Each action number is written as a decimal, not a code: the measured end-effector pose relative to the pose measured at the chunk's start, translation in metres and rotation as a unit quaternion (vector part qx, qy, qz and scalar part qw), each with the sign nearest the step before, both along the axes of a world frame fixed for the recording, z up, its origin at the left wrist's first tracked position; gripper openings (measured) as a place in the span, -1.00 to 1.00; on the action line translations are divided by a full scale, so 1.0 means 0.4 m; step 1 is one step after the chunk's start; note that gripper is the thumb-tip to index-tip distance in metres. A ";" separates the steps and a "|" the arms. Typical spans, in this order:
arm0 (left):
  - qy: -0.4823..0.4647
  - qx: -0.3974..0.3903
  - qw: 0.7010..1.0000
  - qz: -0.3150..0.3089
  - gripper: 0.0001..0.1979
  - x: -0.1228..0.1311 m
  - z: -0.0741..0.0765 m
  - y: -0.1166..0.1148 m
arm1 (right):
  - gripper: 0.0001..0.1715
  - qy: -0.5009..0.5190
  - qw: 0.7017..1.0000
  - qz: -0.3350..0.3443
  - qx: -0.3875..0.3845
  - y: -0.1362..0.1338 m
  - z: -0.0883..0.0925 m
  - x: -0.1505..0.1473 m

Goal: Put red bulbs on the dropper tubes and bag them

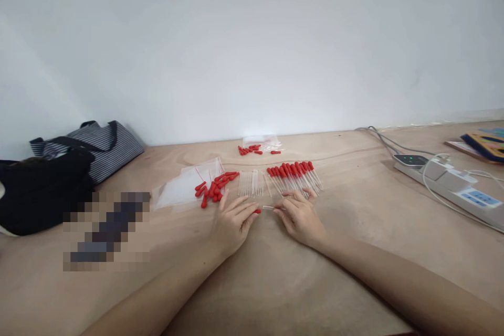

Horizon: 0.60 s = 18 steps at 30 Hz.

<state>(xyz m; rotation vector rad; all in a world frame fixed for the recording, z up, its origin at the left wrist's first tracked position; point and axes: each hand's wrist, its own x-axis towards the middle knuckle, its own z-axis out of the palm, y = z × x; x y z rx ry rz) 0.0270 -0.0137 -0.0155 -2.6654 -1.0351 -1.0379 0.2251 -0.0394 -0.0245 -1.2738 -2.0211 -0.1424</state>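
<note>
Between the fingers of my left hand (235, 222) is a red rubber dropper bulb (258, 211), its end poking out to the right. My right hand (301, 217) pinches a thin clear glass tube (268, 208) that points left towards the bulb, with a small gap between them. Just beyond my hands lies a row of bare glass tubes (251, 184). To its right, several droppers with red bulbs (293, 169) lie side by side. A pile of loose red bulbs (216, 187) sits beyond my left hand, partly on clear plastic bags (185, 187).
Near the wall are more red bulbs (249, 150) and clear tubes (272, 146) by a plastic bag. A black bag (43, 194) and a striped bag (106, 149) stand on the left. On the right lie a power strip (452, 189) with cables and a dark-edged case (486, 147).
</note>
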 end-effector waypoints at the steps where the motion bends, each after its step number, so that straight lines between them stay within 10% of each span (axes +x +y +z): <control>1: -0.002 0.004 1.000 -0.001 -0.82 0.002 0.003 -0.002 | -0.78 0.004 1.000 0.002 0.001 -0.002 0.001 -0.002; 18: -0.011 0.002 1.000 0.015 -0.81 0.010 0.009 -0.009 | -0.79 -0.049 0.995 0.054 0.064 -0.006 -0.013 -0.006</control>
